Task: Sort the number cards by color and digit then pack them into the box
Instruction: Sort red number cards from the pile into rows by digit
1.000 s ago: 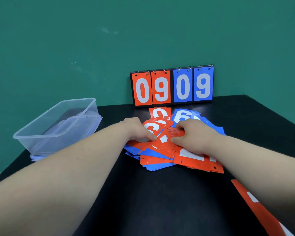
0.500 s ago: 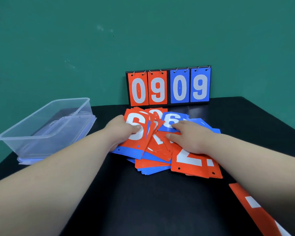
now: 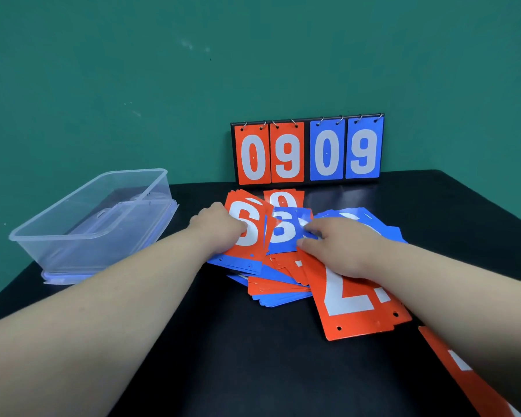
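Head view. Black surface [image 3: 253,371] fills the lower frame, with a plain teal wall [image 3: 103,85] behind it.

Clear rectangular plastic box [image 3: 82,254] stands far left on the surface, open side up, nothing in it. It appears to rest on a bluish lid; I cannot tell for sure. It is well apart from the cards.

Black flip scoreboard [image 3: 307,152] stands upright against the wall at the back centre. On its rings hang two red cards reading 0 and 9, then two blue cards reading 0 and 9.

Loose heap of red and blue number cards [image 3: 280,287] lies at the centre of the surface in front of the scoreboard, colours mixed and edges fanned.

Large red card with a white 2 [image 3: 352,302] lies on the near right side of the heap, partly under the right forearm. Another red card [image 3: 463,371] lies apart at the lower right edge, digit hidden.

Left hand [image 3: 217,227]: the grip pinches a red card with a white 6 [image 3: 250,218], thumb on its face, with more cards fanned behind it and tilted up off the heap.

Right hand [image 3: 343,248]: palm down on the heap, fingertips on a blue card with a white 6 [image 3: 283,233] just beside the red one. Fingertips are blurred; cannot tell whether this grip pinches or only presses.
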